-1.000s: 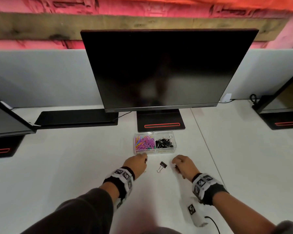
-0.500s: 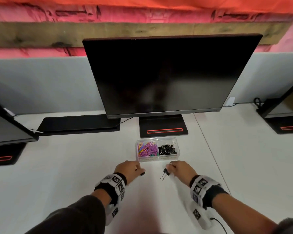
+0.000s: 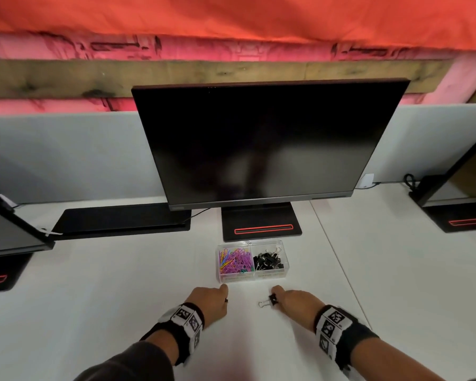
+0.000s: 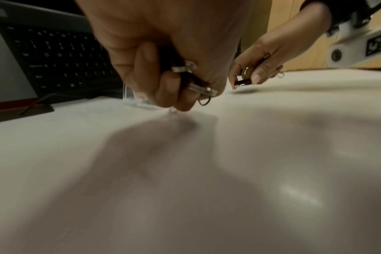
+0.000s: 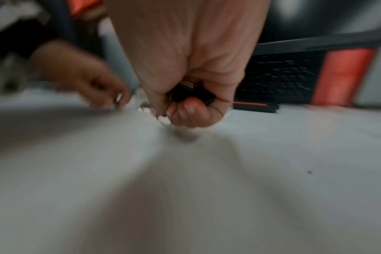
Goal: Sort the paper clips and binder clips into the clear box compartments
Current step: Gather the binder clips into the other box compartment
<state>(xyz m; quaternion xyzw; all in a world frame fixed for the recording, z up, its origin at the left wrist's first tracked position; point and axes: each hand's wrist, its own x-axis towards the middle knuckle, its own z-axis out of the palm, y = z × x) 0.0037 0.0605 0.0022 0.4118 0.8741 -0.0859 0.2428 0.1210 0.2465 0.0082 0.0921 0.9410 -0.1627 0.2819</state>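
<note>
Right hand (image 3: 294, 301) pinches a black binder clip (image 3: 270, 300) low over the desk (image 3: 121, 284), just before the clear box (image 3: 252, 277). Left hand (image 3: 210, 299) curls round more clips. Light, stiff, springy; best gripped by the body.

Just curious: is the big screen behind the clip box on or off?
It looks off: the monitor shows only a black panel with faint reflections, no picture or glow. Whether it merely sleeps, I cannot tell.

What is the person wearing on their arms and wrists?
Each wrist has a black band with white blocks printed with black square-pattern markers; the other band matches. Dark grey sleeves cover the forearms. Near the right arm runs a thin black cable.
</note>
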